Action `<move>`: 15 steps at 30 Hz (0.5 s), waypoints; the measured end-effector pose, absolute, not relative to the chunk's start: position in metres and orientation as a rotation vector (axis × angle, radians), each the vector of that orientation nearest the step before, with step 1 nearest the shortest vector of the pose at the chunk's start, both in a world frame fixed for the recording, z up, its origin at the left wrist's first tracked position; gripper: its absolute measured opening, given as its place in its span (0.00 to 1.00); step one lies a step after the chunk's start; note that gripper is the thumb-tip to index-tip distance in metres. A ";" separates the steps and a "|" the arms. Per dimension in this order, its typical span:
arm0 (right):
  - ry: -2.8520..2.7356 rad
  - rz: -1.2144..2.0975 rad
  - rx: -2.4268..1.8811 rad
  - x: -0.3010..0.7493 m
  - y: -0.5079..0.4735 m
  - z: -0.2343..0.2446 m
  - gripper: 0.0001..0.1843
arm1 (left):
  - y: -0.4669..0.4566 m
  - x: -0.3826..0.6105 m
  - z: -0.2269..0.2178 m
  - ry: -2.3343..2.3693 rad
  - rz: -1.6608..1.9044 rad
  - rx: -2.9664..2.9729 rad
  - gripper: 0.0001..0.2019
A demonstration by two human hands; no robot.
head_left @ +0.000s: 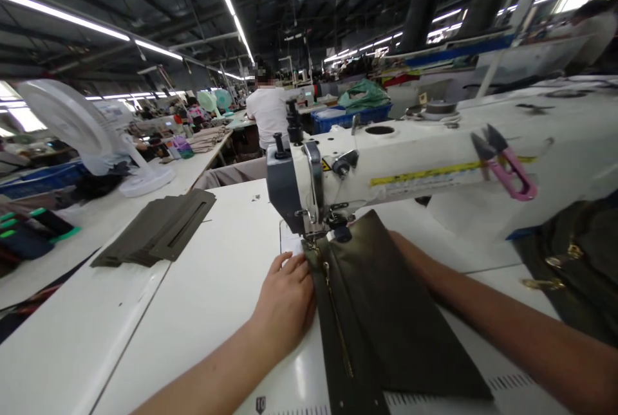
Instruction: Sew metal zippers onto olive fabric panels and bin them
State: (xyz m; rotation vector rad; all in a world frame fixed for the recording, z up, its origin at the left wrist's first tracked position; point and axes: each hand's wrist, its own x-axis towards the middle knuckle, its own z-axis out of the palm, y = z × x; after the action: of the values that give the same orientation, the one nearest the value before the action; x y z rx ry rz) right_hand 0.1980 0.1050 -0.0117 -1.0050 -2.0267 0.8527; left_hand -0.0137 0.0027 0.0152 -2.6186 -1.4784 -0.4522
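A dark olive fabric piece (386,312) with a zipper (338,325) along its left edge lies on the white sewing table (193,299), its far end under the presser foot (313,235) of the white sewing machine (415,164). My left hand (287,299) rests flat on the table, fingers stretched out and pressed against the fabric's left edge beside the zipper. My right forearm reaches in from the right and passes under the raised fabric flap; that hand itself is hidden beneath the cloth.
A stack of dark fabric pieces (159,228) lies at the table's far left. Pink thread snips (506,164) sit on the machine arm. A white fan (91,132) stands on the bench to the left. A person in a white shirt (268,112) sits ahead. More dark goods (574,260) lie at right.
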 end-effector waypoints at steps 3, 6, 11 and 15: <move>-1.935 0.824 -1.209 0.210 0.109 -0.001 0.23 | 0.001 -0.011 0.011 -1.486 -0.445 -2.567 0.10; -1.905 0.833 -1.320 0.215 0.112 0.005 0.22 | -0.002 -0.011 0.010 -1.487 -0.456 -2.554 0.09; -2.049 0.804 -1.272 0.214 0.117 -0.001 0.13 | 0.001 -0.014 0.011 -1.452 -0.493 -2.572 0.09; -2.086 0.674 -1.263 0.216 0.119 -0.002 0.16 | 0.001 -0.014 0.012 -1.444 -0.486 -2.586 0.08</move>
State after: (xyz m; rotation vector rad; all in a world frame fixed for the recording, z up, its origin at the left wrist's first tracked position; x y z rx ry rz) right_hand 0.2156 0.1188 -0.0015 -1.2629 -2.0863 0.6741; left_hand -0.0137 0.0012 0.0122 -2.5865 -1.4437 -0.4862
